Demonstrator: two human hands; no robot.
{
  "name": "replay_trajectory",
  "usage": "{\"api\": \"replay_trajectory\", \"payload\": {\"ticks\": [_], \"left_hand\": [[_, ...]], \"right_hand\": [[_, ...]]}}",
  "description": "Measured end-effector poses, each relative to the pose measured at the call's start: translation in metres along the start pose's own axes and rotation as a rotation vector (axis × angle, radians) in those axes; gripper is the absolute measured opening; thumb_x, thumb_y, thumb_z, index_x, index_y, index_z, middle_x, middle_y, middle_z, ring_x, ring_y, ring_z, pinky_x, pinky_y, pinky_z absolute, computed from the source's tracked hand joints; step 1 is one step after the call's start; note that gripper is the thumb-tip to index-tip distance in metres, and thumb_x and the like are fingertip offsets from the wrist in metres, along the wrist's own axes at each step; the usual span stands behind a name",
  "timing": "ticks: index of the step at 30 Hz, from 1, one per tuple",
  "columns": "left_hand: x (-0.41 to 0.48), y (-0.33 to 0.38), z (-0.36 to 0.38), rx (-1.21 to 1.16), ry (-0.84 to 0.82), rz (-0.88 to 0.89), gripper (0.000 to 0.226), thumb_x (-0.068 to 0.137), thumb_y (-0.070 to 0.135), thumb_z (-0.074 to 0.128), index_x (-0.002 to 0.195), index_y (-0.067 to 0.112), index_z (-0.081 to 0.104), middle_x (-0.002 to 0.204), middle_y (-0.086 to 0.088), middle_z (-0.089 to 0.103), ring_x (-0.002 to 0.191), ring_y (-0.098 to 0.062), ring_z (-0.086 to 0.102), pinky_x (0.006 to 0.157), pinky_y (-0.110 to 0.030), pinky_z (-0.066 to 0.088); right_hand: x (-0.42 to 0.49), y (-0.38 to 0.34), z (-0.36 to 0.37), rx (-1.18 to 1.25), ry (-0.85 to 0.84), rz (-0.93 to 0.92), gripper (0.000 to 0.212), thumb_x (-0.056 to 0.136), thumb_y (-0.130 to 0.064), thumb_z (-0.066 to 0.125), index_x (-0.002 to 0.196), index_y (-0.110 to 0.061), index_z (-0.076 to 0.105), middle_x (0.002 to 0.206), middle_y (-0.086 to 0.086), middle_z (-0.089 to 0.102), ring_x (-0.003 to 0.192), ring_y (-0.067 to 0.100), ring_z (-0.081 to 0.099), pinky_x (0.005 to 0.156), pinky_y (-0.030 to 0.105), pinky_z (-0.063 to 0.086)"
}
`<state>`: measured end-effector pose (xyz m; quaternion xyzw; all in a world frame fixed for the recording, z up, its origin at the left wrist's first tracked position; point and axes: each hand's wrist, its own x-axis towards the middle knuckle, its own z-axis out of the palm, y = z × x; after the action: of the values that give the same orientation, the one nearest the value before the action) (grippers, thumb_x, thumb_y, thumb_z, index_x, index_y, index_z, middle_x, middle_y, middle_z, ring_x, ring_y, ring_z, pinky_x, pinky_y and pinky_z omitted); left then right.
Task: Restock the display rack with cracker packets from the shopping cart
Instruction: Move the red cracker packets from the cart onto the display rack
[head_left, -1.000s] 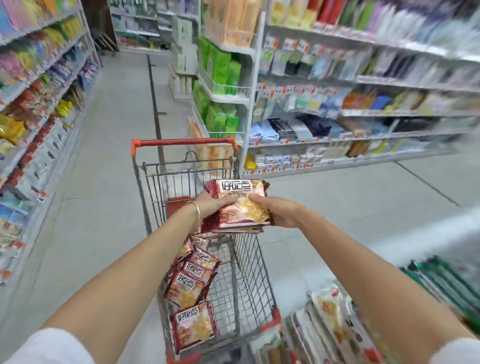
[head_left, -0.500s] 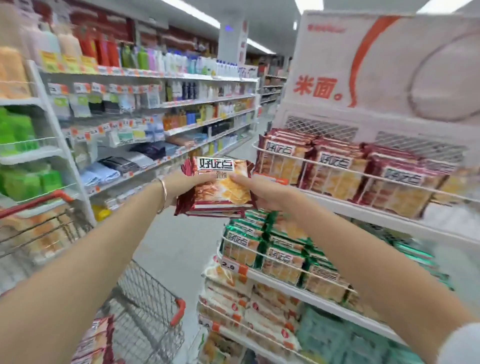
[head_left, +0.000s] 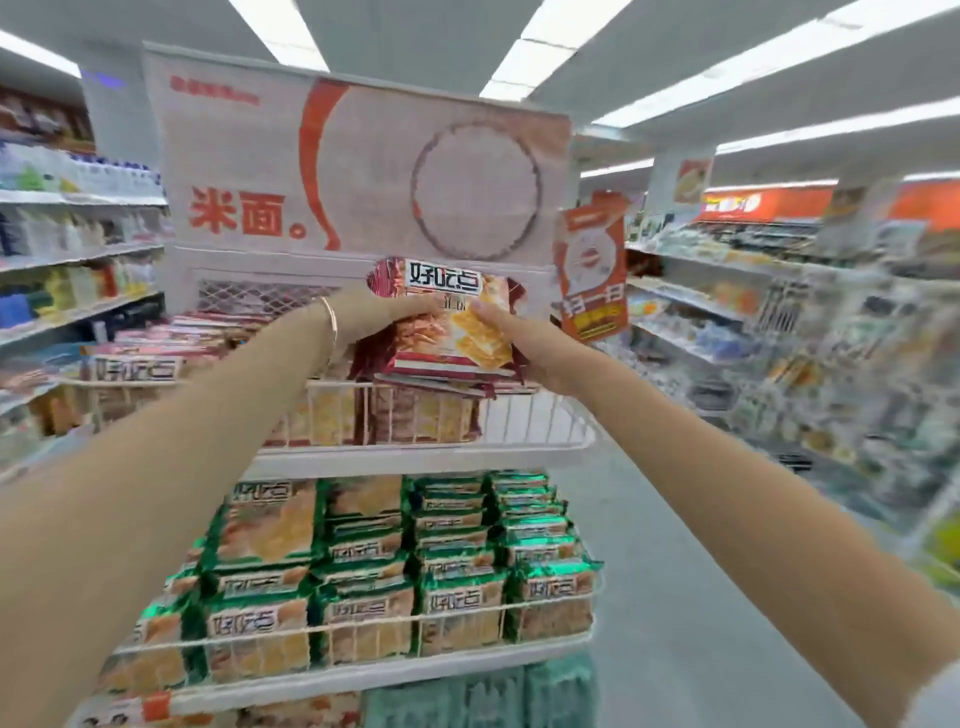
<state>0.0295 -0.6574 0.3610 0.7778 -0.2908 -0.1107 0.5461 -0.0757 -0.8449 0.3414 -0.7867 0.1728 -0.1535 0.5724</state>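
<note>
A stack of red cracker packets (head_left: 452, 332) is held between both hands above the front rail of the display rack's top shelf (head_left: 540, 421). My left hand (head_left: 374, 312) grips the stack's left side; a thin bangle circles that wrist. My right hand (head_left: 519, 343) grips the right side, thumb on top. Red packets of the same kind (head_left: 415, 415) stand on the top shelf behind the wire rail, with a gap at the shelf's right end. The shopping cart is out of view.
Green cracker packets (head_left: 457, 597) fill the rack's second shelf. A white header sign (head_left: 363, 171) with red characters tops the rack; an orange tag (head_left: 592, 270) hangs at its right. Store shelving (head_left: 67, 260) stands at the left and right, with an aisle floor (head_left: 675, 597) to the rack's right.
I have turned from the cart to face the rack. Both hands have carried the red packet stack up and forward, from over the cart to above the top shelf's rail.
</note>
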Motion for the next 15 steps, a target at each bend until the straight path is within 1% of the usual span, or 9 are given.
{"api": "replay_trajectory", "payload": {"ticks": [1,2,4,5,6,8,10,12,15], "left_hand": [[0.012,0.013,0.02,0.01,-0.014,0.017,0.036,0.076,0.052,0.08,0.09,0.023,0.065,0.091,0.0,0.07,0.077,-0.012,0.066,0.062,-0.024,0.05],[0.026,0.024,0.038,0.026,-0.031,0.029,0.041,0.071,0.056,0.081,0.09,0.023,0.065,0.093,0.0,0.07,0.082,-0.015,0.067,0.069,-0.026,0.052],[0.053,0.037,0.068,0.059,-0.044,0.05,0.075,0.045,0.075,0.083,0.095,0.022,0.067,0.102,-0.004,0.073,0.095,-0.023,0.07,0.09,-0.034,0.055],[0.067,0.041,0.081,0.074,-0.046,0.066,0.091,0.033,0.083,0.082,0.099,0.021,0.069,0.105,-0.005,0.074,0.099,-0.025,0.071,0.096,-0.038,0.053],[0.086,0.041,0.092,0.085,-0.05,0.082,0.098,0.029,0.087,0.08,0.103,0.023,0.071,0.107,-0.003,0.075,0.1,-0.025,0.071,0.099,-0.04,0.052],[0.111,0.043,0.11,0.105,-0.074,0.112,0.096,0.033,0.089,0.078,0.107,0.029,0.073,0.109,0.002,0.075,0.102,-0.022,0.07,0.102,-0.04,0.051],[0.133,0.042,0.12,0.154,-0.059,0.149,0.091,0.037,0.088,0.079,0.109,0.033,0.073,0.11,0.006,0.075,0.104,-0.019,0.069,0.104,-0.04,0.049],[0.15,0.036,0.122,0.202,-0.059,0.173,0.084,0.039,0.082,0.083,0.107,0.034,0.074,0.107,0.009,0.075,0.105,-0.016,0.069,0.106,-0.038,0.048],[0.164,0.023,0.124,0.296,-0.139,0.156,0.071,0.038,0.072,0.085,0.098,0.034,0.075,0.099,0.012,0.076,0.103,-0.014,0.069,0.105,-0.036,0.048]], "right_hand": [[0.01,0.006,-0.022,0.011,0.042,-0.005,0.1,0.05,-0.082,0.078,0.121,-0.012,0.065,0.106,0.002,0.076,0.099,0.022,0.073,0.097,0.042,0.055],[0.018,0.01,-0.043,0.027,0.072,-0.009,0.093,0.056,-0.077,0.078,0.121,-0.012,0.065,0.105,0.002,0.077,0.098,0.021,0.073,0.096,0.041,0.056],[0.027,0.015,-0.079,0.054,0.094,-0.016,0.078,0.068,-0.067,0.077,0.12,-0.011,0.065,0.104,0.002,0.077,0.098,0.021,0.073,0.096,0.041,0.056],[0.036,0.019,-0.096,0.066,0.109,-0.015,0.073,0.071,-0.064,0.077,0.12,-0.012,0.066,0.104,0.002,0.077,0.098,0.021,0.073,0.096,0.041,0.056],[0.044,0.022,-0.109,0.079,0.114,-0.01,0.069,0.073,-0.062,0.077,0.119,-0.012,0.066,0.103,0.002,0.077,0.099,0.021,0.073,0.096,0.041,0.056],[0.061,0.029,-0.13,0.089,0.096,-0.005,0.063,0.078,-0.058,0.076,0.119,-0.011,0.067,0.103,0.002,0.077,0.098,0.02,0.073,0.094,0.04,0.057],[0.079,0.037,-0.142,0.073,0.079,0.006,0.062,0.079,-0.055,0.076,0.121,-0.011,0.065,0.105,0.001,0.077,0.098,0.019,0.073,0.093,0.039,0.057],[0.093,0.045,-0.148,0.045,0.041,0.012,0.059,0.081,-0.052,0.076,0.123,-0.013,0.064,0.107,0.0,0.076,0.098,0.017,0.072,0.09,0.036,0.058],[0.111,0.059,-0.154,0.017,-0.029,0.019,0.054,0.083,-0.044,0.077,0.126,-0.014,0.062,0.109,0.001,0.075,0.098,0.018,0.073,0.086,0.034,0.059]]}}
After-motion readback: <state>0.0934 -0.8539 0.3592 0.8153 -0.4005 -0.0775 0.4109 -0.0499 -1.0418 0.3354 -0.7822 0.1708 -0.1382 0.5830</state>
